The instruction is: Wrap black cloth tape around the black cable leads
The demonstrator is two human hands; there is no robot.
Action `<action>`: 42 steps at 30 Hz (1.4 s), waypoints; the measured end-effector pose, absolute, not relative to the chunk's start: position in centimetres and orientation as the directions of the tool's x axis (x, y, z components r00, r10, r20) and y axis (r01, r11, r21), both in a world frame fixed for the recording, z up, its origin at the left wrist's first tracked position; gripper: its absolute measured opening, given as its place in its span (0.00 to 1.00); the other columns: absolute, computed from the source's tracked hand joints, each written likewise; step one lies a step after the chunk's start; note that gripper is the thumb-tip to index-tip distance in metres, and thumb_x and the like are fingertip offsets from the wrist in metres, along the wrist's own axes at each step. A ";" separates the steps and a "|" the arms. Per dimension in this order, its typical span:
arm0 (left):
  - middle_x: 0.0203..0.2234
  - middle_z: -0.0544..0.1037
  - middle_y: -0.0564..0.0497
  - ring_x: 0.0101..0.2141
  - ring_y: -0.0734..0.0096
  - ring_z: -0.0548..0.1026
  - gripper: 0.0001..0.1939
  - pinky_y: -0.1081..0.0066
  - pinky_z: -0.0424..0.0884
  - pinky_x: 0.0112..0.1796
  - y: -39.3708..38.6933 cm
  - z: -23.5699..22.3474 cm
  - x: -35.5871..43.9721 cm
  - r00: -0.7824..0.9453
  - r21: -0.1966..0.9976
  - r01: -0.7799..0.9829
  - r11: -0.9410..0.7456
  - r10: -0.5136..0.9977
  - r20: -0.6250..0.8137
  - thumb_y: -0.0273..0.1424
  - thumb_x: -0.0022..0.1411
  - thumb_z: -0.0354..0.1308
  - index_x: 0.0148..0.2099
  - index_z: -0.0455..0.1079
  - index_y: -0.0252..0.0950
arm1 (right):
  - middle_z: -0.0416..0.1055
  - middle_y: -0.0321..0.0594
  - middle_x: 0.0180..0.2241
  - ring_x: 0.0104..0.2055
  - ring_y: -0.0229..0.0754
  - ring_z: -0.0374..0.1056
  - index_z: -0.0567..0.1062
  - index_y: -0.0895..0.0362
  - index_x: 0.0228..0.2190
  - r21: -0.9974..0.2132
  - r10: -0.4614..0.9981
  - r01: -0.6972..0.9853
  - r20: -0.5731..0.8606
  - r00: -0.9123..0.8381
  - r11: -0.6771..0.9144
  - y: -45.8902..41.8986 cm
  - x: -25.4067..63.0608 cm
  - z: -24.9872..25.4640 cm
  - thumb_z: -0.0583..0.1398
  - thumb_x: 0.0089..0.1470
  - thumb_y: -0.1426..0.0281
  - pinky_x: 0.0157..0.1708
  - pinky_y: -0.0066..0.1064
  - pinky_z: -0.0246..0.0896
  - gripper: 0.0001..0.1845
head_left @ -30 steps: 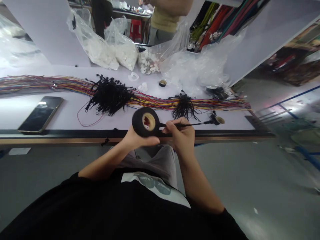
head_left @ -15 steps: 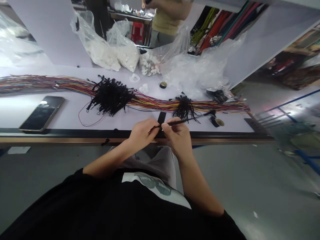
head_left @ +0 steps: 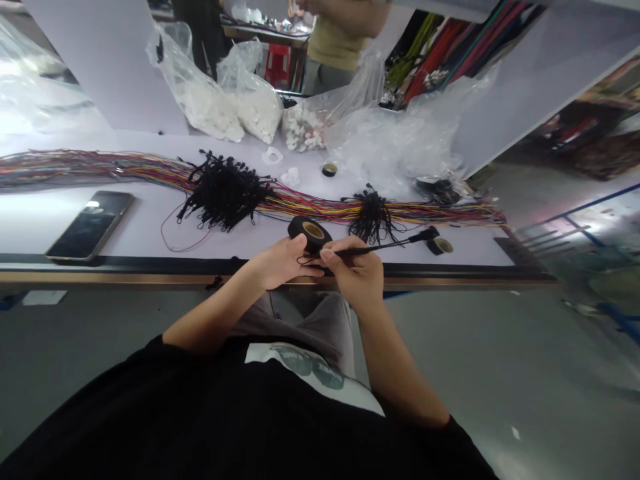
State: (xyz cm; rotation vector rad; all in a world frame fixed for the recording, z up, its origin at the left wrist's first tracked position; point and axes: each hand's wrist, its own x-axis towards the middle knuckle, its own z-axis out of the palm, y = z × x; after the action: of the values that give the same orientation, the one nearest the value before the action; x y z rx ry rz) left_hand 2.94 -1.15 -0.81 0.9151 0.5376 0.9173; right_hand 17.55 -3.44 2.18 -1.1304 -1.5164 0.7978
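My left hand [head_left: 277, 265] has its thumb on a roll of black tape [head_left: 297, 227], which is tilted above the table's front edge. Its other fingers extend under the roll, beside a thin dark loop at the end of a black cable. The fingers of my right hand [head_left: 361, 272] pinch that black cable [head_left: 385, 247] near the roll. From there the cable runs right to a black connector end [head_left: 427, 233]. Behind my hands lies a small bunch of black looped leads [head_left: 370, 213] on a long bundle of coloured wires [head_left: 310, 208].
A larger heap of black leads [head_left: 225, 193] lies left of my hands, and a phone [head_left: 90, 227] farther left. Small tape rolls [head_left: 441, 246] sit right and behind. Plastic bags of white parts [head_left: 260, 110] line the back. Beyond the partition stands a person [head_left: 335, 47].
The tape roll has turned from edge-on to show its round side. My left fingers have spread from their pinch, and the black cable's looped end now shows between my hands.
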 end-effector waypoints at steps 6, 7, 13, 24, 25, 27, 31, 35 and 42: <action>0.33 0.76 0.47 0.39 0.61 0.75 0.25 0.58 0.71 0.45 -1.0 -0.9 3.6 0.435 0.827 -0.515 0.224 0.900 0.027 0.51 0.44 0.63 0.36 0.68 0.36 | 0.71 0.31 0.21 0.21 0.34 0.68 0.67 0.55 0.19 -0.964 0.972 0.133 0.236 0.019 0.232 -3.1 17.9 1.8 0.64 0.43 0.64 0.24 0.28 0.64 0.12; 0.35 0.75 0.46 0.41 0.60 0.74 0.26 0.57 0.70 0.46 -1.5 -0.8 3.5 0.358 0.867 -0.483 0.123 0.931 0.067 0.50 0.45 0.63 0.38 0.68 0.36 | 0.70 0.30 0.18 0.19 0.33 0.66 0.67 0.55 0.20 -0.973 0.977 0.118 0.206 0.055 0.199 -2.9 18.0 1.7 0.64 0.43 0.64 0.22 0.27 0.63 0.12; 0.50 0.67 0.41 0.53 0.53 0.64 0.46 0.55 0.60 0.55 -4.0 -0.5 1.9 0.402 0.861 -0.067 -0.505 0.776 0.486 0.47 0.31 0.72 0.52 0.61 0.37 | 0.65 0.26 0.14 0.16 0.32 0.61 0.66 0.55 0.19 -0.974 0.966 0.137 0.203 0.160 0.182 -2.6 18.5 1.8 0.63 0.42 0.67 0.20 0.25 0.57 0.11; 0.25 0.69 0.56 0.26 0.77 0.67 0.07 0.75 0.64 0.29 -3.4 0.3 4.0 0.173 0.863 0.331 -0.382 0.924 0.342 0.29 0.52 0.57 0.34 0.63 0.38 | 0.68 0.30 0.20 0.22 0.33 0.62 0.67 0.55 0.19 -0.954 0.931 0.098 0.299 0.210 0.284 -3.3 17.6 1.6 0.65 0.41 0.67 0.26 0.28 0.60 0.11; 0.25 0.69 0.56 0.26 0.76 0.67 0.06 0.75 0.64 0.29 -3.5 0.4 3.9 0.195 0.848 0.353 -0.396 0.917 0.347 0.29 0.53 0.56 0.34 0.63 0.38 | 0.67 0.29 0.19 0.21 0.32 0.62 0.66 0.55 0.18 -0.962 0.935 0.049 0.273 0.225 0.269 -3.3 17.4 1.7 0.65 0.40 0.67 0.25 0.28 0.60 0.11; 0.27 0.71 0.54 0.28 0.75 0.68 0.03 0.73 0.64 0.30 -3.6 0.4 3.7 0.232 0.792 0.409 -0.453 0.891 0.390 0.28 0.55 0.55 0.35 0.64 0.37 | 0.65 0.27 0.18 0.20 0.31 0.60 0.64 0.55 0.18 -0.974 0.946 -0.062 0.194 0.260 0.217 -3.4 17.0 1.8 0.65 0.37 0.68 0.23 0.26 0.58 0.13; 0.31 0.71 0.51 0.31 0.71 0.69 0.05 0.71 0.65 0.33 -3.6 0.4 3.1 0.302 0.666 0.497 -0.556 0.830 0.468 0.26 0.58 0.50 0.38 0.65 0.37 | 0.61 0.25 0.16 0.18 0.28 0.58 0.63 0.55 0.18 -0.971 0.955 -0.207 0.057 0.290 0.121 -3.5 16.4 2.1 0.67 0.33 0.69 0.20 0.23 0.55 0.15; 0.30 0.71 0.49 0.32 0.69 0.69 0.05 0.69 0.66 0.34 -3.5 0.9 2.7 0.345 0.603 0.565 -0.563 0.826 0.447 0.26 0.60 0.48 0.37 0.65 0.36 | 0.62 0.25 0.16 0.17 0.28 0.59 0.62 0.55 0.18 -0.965 0.961 -0.248 0.011 0.276 0.082 -3.7 16.0 2.3 0.68 0.32 0.67 0.18 0.22 0.55 0.18; 0.27 0.73 0.49 0.28 0.71 0.69 0.11 0.71 0.64 0.30 -3.4 1.1 2.3 0.419 0.448 0.625 -0.639 0.759 0.499 0.31 0.63 0.45 0.35 0.68 0.36 | 0.61 0.25 0.15 0.16 0.28 0.58 0.61 0.55 0.18 -0.973 0.970 -0.229 -0.026 0.242 0.031 -3.8 16.2 2.2 0.67 0.35 0.64 0.15 0.21 0.52 0.19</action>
State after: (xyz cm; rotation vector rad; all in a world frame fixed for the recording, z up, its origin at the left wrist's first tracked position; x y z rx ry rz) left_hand 2.30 -3.41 1.05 2.4779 1.2249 1.0242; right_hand 16.17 -3.82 2.19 -1.1423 -0.8626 1.1279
